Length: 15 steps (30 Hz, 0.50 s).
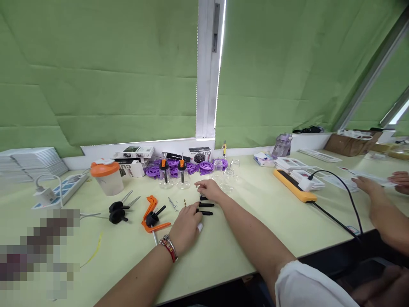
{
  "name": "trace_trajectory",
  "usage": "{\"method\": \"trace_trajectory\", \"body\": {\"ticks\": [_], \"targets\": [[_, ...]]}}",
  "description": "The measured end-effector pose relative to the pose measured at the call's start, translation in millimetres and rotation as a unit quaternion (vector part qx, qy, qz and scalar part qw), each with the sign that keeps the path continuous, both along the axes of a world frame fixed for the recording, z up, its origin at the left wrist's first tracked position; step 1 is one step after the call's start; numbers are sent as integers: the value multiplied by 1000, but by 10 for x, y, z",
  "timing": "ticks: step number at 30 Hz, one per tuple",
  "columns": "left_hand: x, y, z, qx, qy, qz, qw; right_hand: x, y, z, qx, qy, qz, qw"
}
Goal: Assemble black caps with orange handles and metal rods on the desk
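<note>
Three short black plastic rods (205, 205) lie in a stack of rows on the pale yellow-green table (243, 238), between my two hands. My left hand (187, 226) rests palm down with fingers loosely curled, fingertips touching the near ends of the rods; I cannot tell whether it grips one. It wears a red and silver beaded bracelet (169, 247). My right hand (209, 189) hovers just behind the rods, fingers relaxed and bent, pinching something too small to make out.

Left of the hands lie one orange plastic clamp frame (150, 213) with a black knob on it, and two black-handled metal tools (119, 212). A few small screws (174, 204) sit near the rods.

Behind stand two clear glass cups with orange-topped black stems (174, 172), about three empty clear glass cups (226, 175), and a heap of purple plastic discs (191, 167). One white tub with an orange lid (106, 175) stands further left; its contents are hidden.

At right, another person's hand (370, 186) rests near a yellow power strip (294, 184). Green blinds (102, 72) cover the windows.
</note>
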<state>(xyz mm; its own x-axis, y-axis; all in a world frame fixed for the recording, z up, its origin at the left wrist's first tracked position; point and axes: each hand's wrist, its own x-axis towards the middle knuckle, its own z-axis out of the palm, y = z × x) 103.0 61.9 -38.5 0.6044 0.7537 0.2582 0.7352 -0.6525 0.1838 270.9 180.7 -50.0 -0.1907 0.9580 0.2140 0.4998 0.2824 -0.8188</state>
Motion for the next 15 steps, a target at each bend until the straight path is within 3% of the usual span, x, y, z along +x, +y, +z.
{"method": "trace_trajectory", "body": {"ticks": [4, 8, 15], "targets": [[52, 26, -44, -17, 6, -14, 1000, 63, 9, -148, 3, 89, 8, 996], [77, 75, -68, -28, 14, -13, 999, 71, -43, -170, -1, 152, 16, 988], [107, 97, -86, -34, 22, -9, 999, 83, -55, -238, -29, 188, 18, 982]]}}
